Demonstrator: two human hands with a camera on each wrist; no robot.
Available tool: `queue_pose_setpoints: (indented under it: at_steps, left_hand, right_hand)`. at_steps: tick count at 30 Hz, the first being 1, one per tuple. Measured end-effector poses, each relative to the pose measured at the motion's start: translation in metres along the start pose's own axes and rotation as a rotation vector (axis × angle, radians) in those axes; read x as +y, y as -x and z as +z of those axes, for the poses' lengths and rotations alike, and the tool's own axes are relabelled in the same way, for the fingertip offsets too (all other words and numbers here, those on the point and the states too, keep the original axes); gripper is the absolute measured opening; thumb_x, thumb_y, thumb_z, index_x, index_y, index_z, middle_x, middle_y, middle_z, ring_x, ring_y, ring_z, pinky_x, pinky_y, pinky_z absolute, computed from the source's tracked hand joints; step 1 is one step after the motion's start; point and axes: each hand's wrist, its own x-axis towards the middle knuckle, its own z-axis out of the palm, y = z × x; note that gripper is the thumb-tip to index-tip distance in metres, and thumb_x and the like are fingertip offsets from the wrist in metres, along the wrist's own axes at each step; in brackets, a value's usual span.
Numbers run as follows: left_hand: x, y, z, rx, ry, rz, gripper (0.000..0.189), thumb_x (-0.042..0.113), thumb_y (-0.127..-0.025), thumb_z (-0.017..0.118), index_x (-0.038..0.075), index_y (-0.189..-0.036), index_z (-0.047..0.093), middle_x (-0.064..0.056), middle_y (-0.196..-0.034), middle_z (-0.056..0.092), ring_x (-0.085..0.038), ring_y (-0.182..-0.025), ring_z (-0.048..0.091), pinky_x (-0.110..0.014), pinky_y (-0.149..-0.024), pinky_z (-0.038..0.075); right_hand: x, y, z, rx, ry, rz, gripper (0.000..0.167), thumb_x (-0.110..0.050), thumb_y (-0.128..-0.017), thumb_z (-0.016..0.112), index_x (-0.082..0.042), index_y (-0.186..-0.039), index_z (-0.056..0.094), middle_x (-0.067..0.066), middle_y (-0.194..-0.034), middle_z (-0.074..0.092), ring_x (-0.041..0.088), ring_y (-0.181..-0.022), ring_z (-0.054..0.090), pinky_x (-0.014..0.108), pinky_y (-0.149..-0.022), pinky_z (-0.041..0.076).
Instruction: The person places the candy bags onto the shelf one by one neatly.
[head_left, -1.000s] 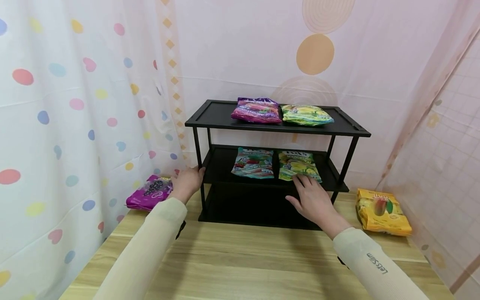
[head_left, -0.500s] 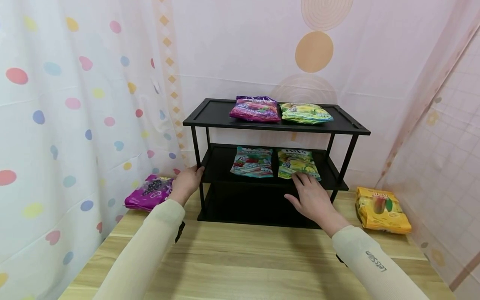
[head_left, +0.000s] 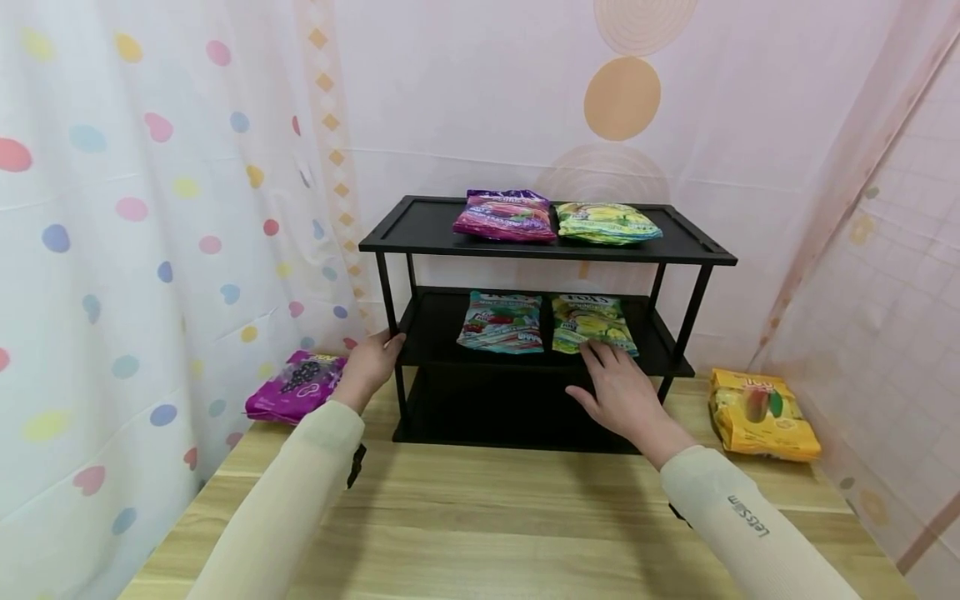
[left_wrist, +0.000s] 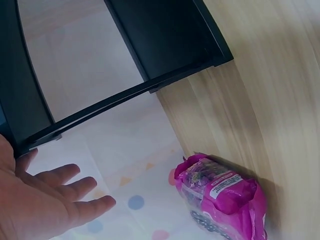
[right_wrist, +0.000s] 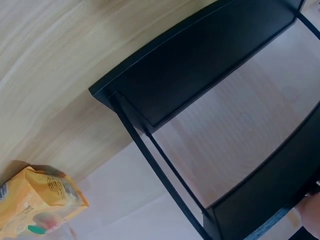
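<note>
A black three-tier shelf rack (head_left: 525,360) stands on the wooden table. My left hand (head_left: 370,367) pinches the left end of its middle shelf between thumb and index finger; the other fingers (left_wrist: 80,187) spread loosely. My right hand (head_left: 618,390) rests its fingertips on the lower edge of a yellow-green Fox's candy bag (head_left: 588,323), lying flat on the middle shelf. Beside that bag lies a blue-and-red candy bag (head_left: 501,323). On the top shelf sit a purple-pink candy bag (head_left: 505,217) and another yellow-green one (head_left: 607,223).
A purple candy bag with grapes (head_left: 296,387) lies left of the rack, close to my left hand. To the right is a yellow candy bag with a mango (head_left: 761,414). Patterned curtains (head_left: 187,208) hang behind and at the sides of the table (head_left: 480,517).
The head view has shifted slightly, so everything sits a little farther left and higher. Both hands keep their places on the rack and the yellow-green candy bag.
</note>
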Motion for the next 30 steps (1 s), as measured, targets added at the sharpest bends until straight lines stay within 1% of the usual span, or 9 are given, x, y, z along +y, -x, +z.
queue_pose_setpoints:
  at_steps: [4,10,14,17,20,23,25,28,30]
  left_hand:
    - [-0.001,0.0,-0.002,-0.013,0.023,-0.018,0.052,0.031,-0.109,0.034,-0.002,-0.149,0.04,-0.029,-0.147,0.042,-0.048,-0.135,0.037,-0.06,-0.11,0.029]
    - [-0.001,0.0,-0.002,-0.026,0.014,-0.025,0.053,0.032,-0.109,0.032,-0.001,-0.15,0.039,-0.029,-0.147,0.041,-0.048,-0.136,0.036,-0.06,-0.11,0.029]
    - [0.0,0.0,-0.002,-0.028,0.005,-0.03,0.053,0.032,-0.109,0.031,-0.002,-0.149,0.039,-0.029,-0.147,0.042,-0.048,-0.135,0.037,-0.06,-0.109,0.029]
    - [0.001,0.001,-0.002,-0.032,-0.001,-0.038,0.054,0.033,-0.109,0.031,-0.002,-0.149,0.039,-0.03,-0.147,0.042,-0.049,-0.135,0.037,-0.061,-0.109,0.029]
    - [0.003,0.002,-0.002,-0.033,-0.004,-0.044,0.054,0.033,-0.109,0.031,-0.001,-0.149,0.039,-0.029,-0.147,0.042,-0.049,-0.135,0.037,-0.061,-0.109,0.03]
    - [0.004,0.003,-0.003,-0.025,-0.01,-0.042,0.053,0.033,-0.109,0.032,-0.001,-0.149,0.041,-0.03,-0.146,0.043,-0.049,-0.134,0.038,-0.062,-0.108,0.03]
    - [0.005,0.003,-0.003,-0.02,-0.015,-0.04,0.053,0.032,-0.109,0.032,-0.001,-0.148,0.042,-0.03,-0.145,0.044,-0.049,-0.134,0.039,-0.062,-0.107,0.031]
    - [0.005,0.003,-0.003,-0.015,-0.024,-0.039,0.053,0.033,-0.109,0.032,-0.002,-0.148,0.042,-0.03,-0.145,0.044,-0.049,-0.133,0.04,-0.063,-0.107,0.031]
    - [0.005,0.004,-0.003,-0.017,-0.028,-0.042,0.053,0.033,-0.109,0.032,-0.001,-0.148,0.042,-0.03,-0.145,0.044,-0.049,-0.133,0.04,-0.063,-0.106,0.031]
  right_hand:
    - [0.0,0.0,-0.001,0.0,-0.003,-0.001,0.071,-0.048,-0.099,0.057,0.001,-0.147,0.043,0.022,-0.148,0.042,0.04,-0.134,0.042,0.052,-0.109,0.035]
    - [0.0,0.004,0.0,-0.004,0.021,0.0,0.07,-0.048,-0.099,0.057,0.0,-0.148,0.043,0.022,-0.153,0.037,0.039,-0.14,0.036,0.056,-0.111,0.03]
    - [0.001,0.009,0.0,0.036,0.038,-0.015,0.066,-0.045,-0.099,0.058,-0.001,-0.147,0.046,0.021,-0.152,0.04,0.038,-0.139,0.038,0.057,-0.112,0.028]
    - [0.004,0.013,0.002,0.12,0.025,-0.052,0.061,-0.042,-0.098,0.06,-0.001,-0.143,0.05,0.02,-0.148,0.046,0.037,-0.135,0.044,0.057,-0.111,0.03]
    - [0.009,0.018,0.005,0.245,0.006,-0.123,0.054,-0.038,-0.098,0.061,-0.001,-0.137,0.057,0.021,-0.139,0.054,0.038,-0.127,0.051,0.057,-0.107,0.035]
    - [0.016,0.022,0.011,0.384,-0.002,-0.218,0.048,-0.038,-0.102,0.053,0.001,-0.13,0.062,0.022,-0.128,0.06,0.039,-0.116,0.057,0.057,-0.1,0.042]
    - [0.02,0.024,0.014,0.464,-0.006,-0.275,0.048,-0.039,-0.105,0.047,0.001,-0.125,0.065,0.022,-0.122,0.063,0.039,-0.109,0.061,0.056,-0.094,0.046]
    - [0.024,0.028,0.017,0.544,-0.008,-0.326,0.049,-0.038,-0.107,0.041,0.001,-0.12,0.067,0.021,-0.117,0.064,0.038,-0.103,0.063,0.054,-0.089,0.049]
    - [0.026,0.03,0.018,0.56,-0.013,-0.338,0.047,-0.036,-0.107,0.043,0.001,-0.119,0.068,0.02,-0.116,0.065,0.037,-0.101,0.063,0.053,-0.088,0.05]
